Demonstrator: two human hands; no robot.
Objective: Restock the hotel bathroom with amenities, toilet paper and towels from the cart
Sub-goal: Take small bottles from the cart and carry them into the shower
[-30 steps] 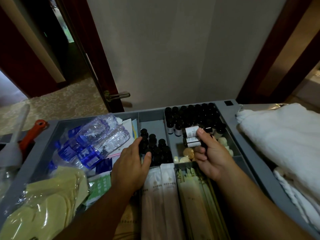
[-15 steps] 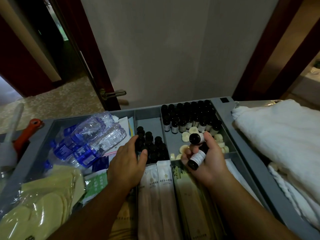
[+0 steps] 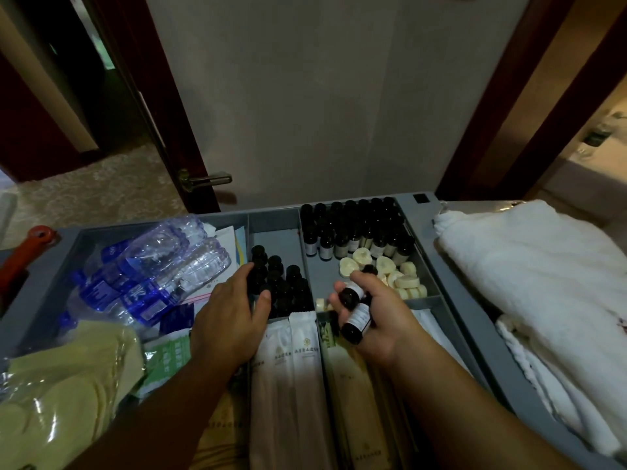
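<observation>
Two hands were over the cart tray (image 3: 271, 221): one left hand (image 3: 230, 320), one right hand (image 3: 376, 327). Two small dark bottles (image 3: 354, 308) sat in the right one. In the middle compartment, the loose cluster of bottles (image 3: 288, 286) showed about eight caps, with some hidden behind fingers. Far right, the packed rows of bottles (image 3: 356, 228) went well past twenty, too dense for an exact count. Round cream soaps (image 3: 385, 264): roughly ten. Near side: two pale long sachets (image 3: 291, 368). Left: at least three water bottles (image 3: 152, 266). Right: at least two folded white towels (image 3: 526, 266).
</observation>
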